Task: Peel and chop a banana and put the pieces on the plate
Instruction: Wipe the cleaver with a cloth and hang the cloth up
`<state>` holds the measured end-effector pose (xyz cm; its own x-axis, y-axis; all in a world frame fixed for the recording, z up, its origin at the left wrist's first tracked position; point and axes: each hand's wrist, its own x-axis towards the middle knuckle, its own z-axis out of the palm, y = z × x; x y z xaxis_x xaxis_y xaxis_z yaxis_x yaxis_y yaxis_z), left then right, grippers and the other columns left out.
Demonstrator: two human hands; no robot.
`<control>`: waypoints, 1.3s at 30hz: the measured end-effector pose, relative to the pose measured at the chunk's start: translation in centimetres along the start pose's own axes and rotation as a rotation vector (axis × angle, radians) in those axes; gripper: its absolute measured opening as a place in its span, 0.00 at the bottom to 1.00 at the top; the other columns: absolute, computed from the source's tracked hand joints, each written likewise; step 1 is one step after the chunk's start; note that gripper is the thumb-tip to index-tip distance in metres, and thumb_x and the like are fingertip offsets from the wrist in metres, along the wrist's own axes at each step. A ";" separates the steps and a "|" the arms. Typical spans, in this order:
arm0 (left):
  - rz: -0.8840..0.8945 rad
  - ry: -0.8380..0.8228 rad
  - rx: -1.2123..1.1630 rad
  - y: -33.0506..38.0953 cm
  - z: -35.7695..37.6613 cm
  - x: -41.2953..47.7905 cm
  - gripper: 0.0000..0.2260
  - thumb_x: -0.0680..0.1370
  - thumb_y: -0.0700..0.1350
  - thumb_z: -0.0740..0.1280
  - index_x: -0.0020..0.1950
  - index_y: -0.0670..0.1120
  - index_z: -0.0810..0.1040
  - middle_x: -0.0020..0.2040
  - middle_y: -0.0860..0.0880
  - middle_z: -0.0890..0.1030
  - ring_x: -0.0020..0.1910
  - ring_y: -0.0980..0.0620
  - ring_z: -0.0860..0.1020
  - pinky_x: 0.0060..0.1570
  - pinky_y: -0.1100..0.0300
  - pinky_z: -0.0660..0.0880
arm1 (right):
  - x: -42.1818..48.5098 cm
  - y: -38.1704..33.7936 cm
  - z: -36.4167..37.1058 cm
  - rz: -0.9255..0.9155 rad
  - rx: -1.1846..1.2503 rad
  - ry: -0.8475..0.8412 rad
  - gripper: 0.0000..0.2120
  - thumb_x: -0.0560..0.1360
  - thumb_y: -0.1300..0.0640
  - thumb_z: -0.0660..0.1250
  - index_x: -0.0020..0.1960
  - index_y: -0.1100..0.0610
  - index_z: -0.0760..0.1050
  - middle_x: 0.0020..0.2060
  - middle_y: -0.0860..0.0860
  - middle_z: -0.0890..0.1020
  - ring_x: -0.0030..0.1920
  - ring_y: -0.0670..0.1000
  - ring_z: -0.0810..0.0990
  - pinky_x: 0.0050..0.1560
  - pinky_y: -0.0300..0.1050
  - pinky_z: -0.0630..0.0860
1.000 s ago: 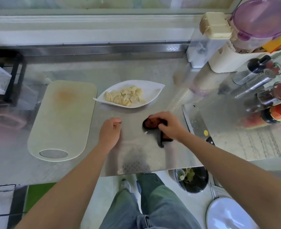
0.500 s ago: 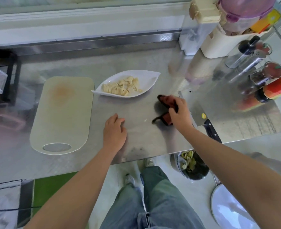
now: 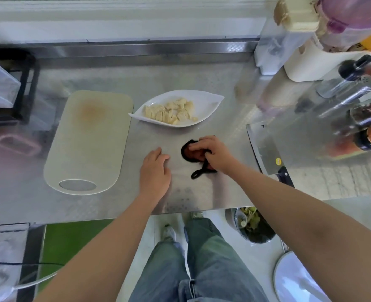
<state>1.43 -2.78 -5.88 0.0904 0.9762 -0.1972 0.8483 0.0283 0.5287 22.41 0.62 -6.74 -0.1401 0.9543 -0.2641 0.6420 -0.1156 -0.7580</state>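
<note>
A white leaf-shaped plate (image 3: 204, 101) stands mid-counter and holds several pale banana pieces (image 3: 169, 111). In front of it my right hand (image 3: 216, 154) presses down on a dark red cloth with a black edge and loop (image 3: 190, 154), fingers closed over it. My left hand (image 3: 155, 168) rests flat on the steel counter just left of the cloth, holding nothing. A pale cutting board (image 3: 88, 140) lies bare to the left of the plate. A cleaver (image 3: 267, 149) lies flat to the right of my right hand.
Bottles, spice jars and containers (image 3: 354, 83) crowd the back right corner. A black rack (image 3: 25, 83) stands at far left. Below the counter's front edge sits a bin with scraps (image 3: 252, 225), beside my legs.
My right hand has moved the cloth left and nearer across the counter, now pressing it flat. My left hand stays beside it.
</note>
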 end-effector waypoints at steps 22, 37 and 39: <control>0.207 -0.157 0.221 1.3 1.7 -5.2 0.20 0.78 0.40 0.60 0.70 0.46 0.69 0.76 0.41 0.59 0.74 0.41 0.56 0.71 0.51 0.55 | -15.7 3.7 -2.5 0.395 0.184 0.579 0.27 0.68 0.76 0.54 0.55 0.57 0.81 0.51 0.52 0.81 0.55 0.49 0.77 0.52 0.25 0.70; 0.164 -0.130 0.199 3.9 4.0 -7.8 0.21 0.77 0.40 0.61 0.71 0.45 0.68 0.76 0.41 0.58 0.75 0.41 0.55 0.72 0.51 0.54 | -18.8 5.1 0.3 0.200 -0.055 0.201 0.25 0.67 0.75 0.56 0.51 0.55 0.83 0.49 0.48 0.79 0.57 0.52 0.71 0.60 0.40 0.66; 0.179 -0.138 0.191 5.0 4.7 -8.3 0.20 0.77 0.40 0.61 0.70 0.46 0.70 0.76 0.41 0.58 0.74 0.41 0.56 0.71 0.50 0.56 | -19.4 5.8 -1.2 0.264 -0.034 0.282 0.23 0.66 0.74 0.56 0.46 0.55 0.84 0.45 0.48 0.82 0.54 0.54 0.76 0.57 0.45 0.73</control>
<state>7.31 -11.75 -5.47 0.3060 0.9233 -0.2321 0.8943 -0.1952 0.4026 29.73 -18.26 -5.31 0.2427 0.9319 -0.2697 0.6537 -0.3625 -0.6643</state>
